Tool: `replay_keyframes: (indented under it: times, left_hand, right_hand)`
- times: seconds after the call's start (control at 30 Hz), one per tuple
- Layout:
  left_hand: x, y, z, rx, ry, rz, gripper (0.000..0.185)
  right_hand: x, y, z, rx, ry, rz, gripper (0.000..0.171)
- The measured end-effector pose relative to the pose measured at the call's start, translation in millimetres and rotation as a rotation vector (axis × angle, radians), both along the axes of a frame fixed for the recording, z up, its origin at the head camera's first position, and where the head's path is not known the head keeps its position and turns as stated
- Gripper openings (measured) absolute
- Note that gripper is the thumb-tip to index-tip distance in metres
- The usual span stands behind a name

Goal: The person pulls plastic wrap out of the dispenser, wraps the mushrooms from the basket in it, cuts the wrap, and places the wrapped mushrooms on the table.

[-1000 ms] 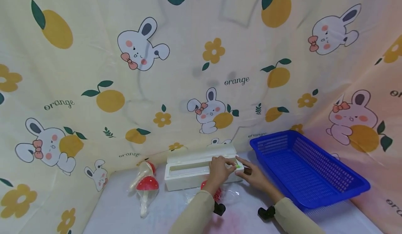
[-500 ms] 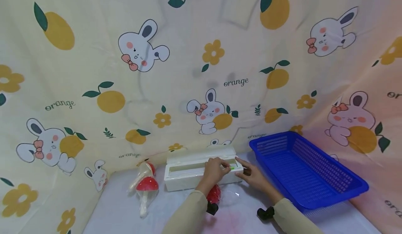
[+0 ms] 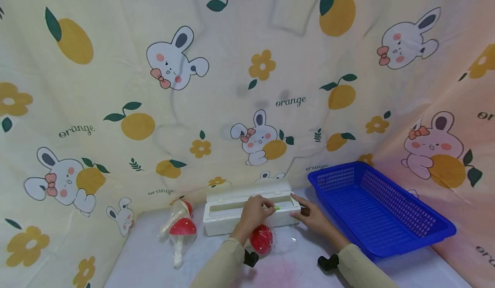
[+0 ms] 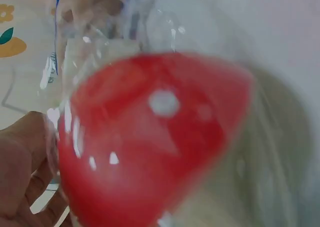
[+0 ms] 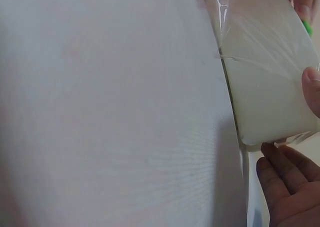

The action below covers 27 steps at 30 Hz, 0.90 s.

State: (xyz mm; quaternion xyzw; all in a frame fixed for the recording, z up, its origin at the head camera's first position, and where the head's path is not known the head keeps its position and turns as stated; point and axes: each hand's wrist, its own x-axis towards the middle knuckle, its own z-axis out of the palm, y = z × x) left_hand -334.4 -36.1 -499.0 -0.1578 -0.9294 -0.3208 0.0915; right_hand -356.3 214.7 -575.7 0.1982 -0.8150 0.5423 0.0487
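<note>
A long white film dispenser box (image 3: 232, 214) lies open on the table, its lid (image 3: 247, 190) tipped back. My left hand (image 3: 267, 206) reaches over its slot and pinches the small green slider (image 3: 276, 208). The right hand (image 3: 303, 209) grips the box's right end (image 5: 270, 87), thumb (image 5: 312, 87) on one face and fingers (image 5: 285, 182) by the corner. A red mushroom toy (image 3: 261, 239) under clear film lies below my left wrist, filling the left wrist view as a red cap (image 4: 150, 137).
Two more wrapped red-capped mushrooms (image 3: 179, 228) lie left of the box. A blue perforated basket (image 3: 421, 236) stands at the right. Printed cloth (image 3: 247, 86) hangs behind and to the sides. The white tabletop (image 3: 147, 262) runs toward me.
My left hand has drawn the green slider leftward along the box slot. The right hand has stayed on the box's right end.
</note>
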Motion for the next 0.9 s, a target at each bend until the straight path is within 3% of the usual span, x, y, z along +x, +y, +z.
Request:
replay_keyframes:
  times: [0.4, 0.6, 0.9]
  left_hand:
    - [4.6, -37, 3.9, 0.004, -0.024, 0.005, 0.005]
    - [7.3, -58, 7.1, -0.053, 0.018, -0.009, 0.006]
    - [12.0, -81, 5.4, -0.135, 0.042, 0.021, 0.008]
  right_hand:
    - [-2.1, 7, 0.8, -0.002, -0.027, -0.014, 0.076]
    - [-1.8, 11, 0.4, 0.004, -0.025, -0.037, 0.074]
    - [-1.9, 2, 0.9, 0.000, -0.016, 0.012, 0.074]
